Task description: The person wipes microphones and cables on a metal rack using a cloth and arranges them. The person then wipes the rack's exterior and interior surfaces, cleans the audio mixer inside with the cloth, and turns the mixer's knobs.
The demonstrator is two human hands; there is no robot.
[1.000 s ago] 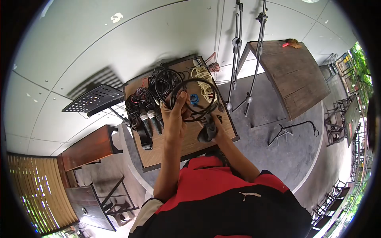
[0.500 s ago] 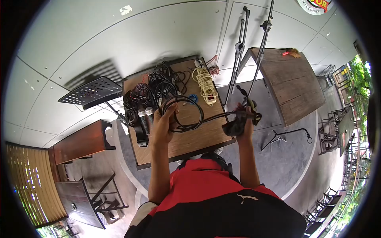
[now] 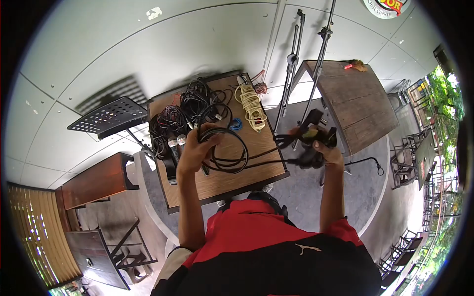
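My left hand [image 3: 194, 154] is closed round a looped black cable [image 3: 245, 157], its coils hanging open to the right of the fingers over the table. The cable's strands run across to my right hand [image 3: 330, 152], which grips a dark bundle beyond the table's right edge. In that bundle is a black power adapter [image 3: 312, 119] with what look like metal prongs; motion blur hides its finer parts. Below the coils is the wooden table [image 3: 237, 183]. Two microphones [image 3: 172, 143] lie near my left hand, beside a heap of tangled black cables [image 3: 195, 98].
A cream extension cord [image 3: 253, 106] and a small blue coil [image 3: 236, 124] lie on the table. A music stand [image 3: 111, 116] is at the left. Microphone stands [image 3: 291, 61] rise behind, near a second wooden table [image 3: 358, 101]. Another stand's base is on the floor at right.
My right hand has moved right, and the adapter bundle has turned, bringing its block and prongs into view. The cable between my hands is spread wider. My left hand keeps the coil.
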